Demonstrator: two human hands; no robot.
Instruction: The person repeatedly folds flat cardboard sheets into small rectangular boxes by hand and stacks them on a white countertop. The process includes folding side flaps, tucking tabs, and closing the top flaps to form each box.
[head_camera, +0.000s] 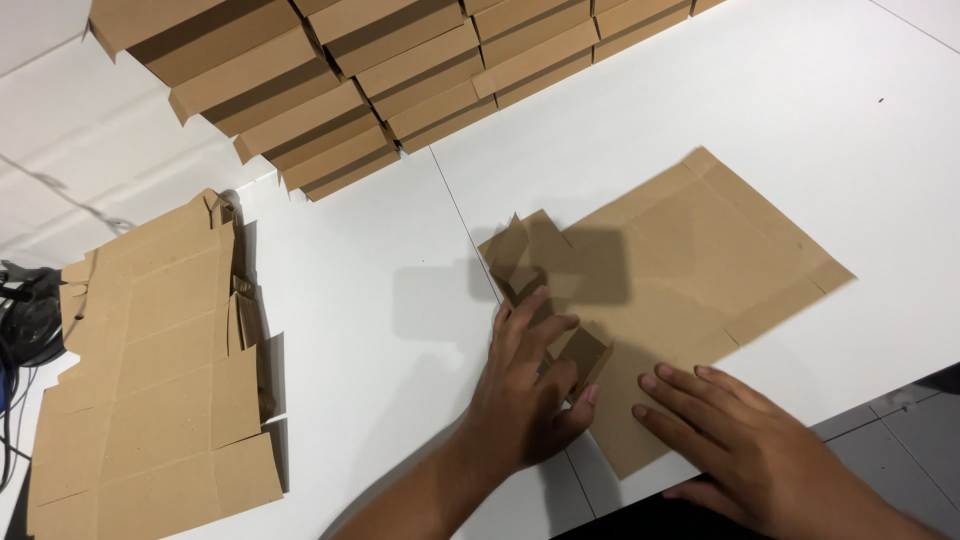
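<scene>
Left hand (525, 385): palm down, fingers spread, pressing on the near left part of the flat cardboard blank (680, 290); thumb and forefinger pinch a small raised side flap (583, 352). Right hand (745, 440): open, fingers extended and flat on the blank's near edge, gripping nothing.

Flat cardboard blank: unfolded, lying on the white table (380, 300) right of centre; long axis runs diagonally from near left to far right, with a far corner pointing toward the table's right side. Left end flaps (525, 250) stand partly lifted. Near edge sits close to the table's front edge; open white surface lies left of and beyond it.

Stack of flat blanks (150, 370): at the table's left edge, well apart. Rows of folded boxes (380, 70): along the far side.
</scene>
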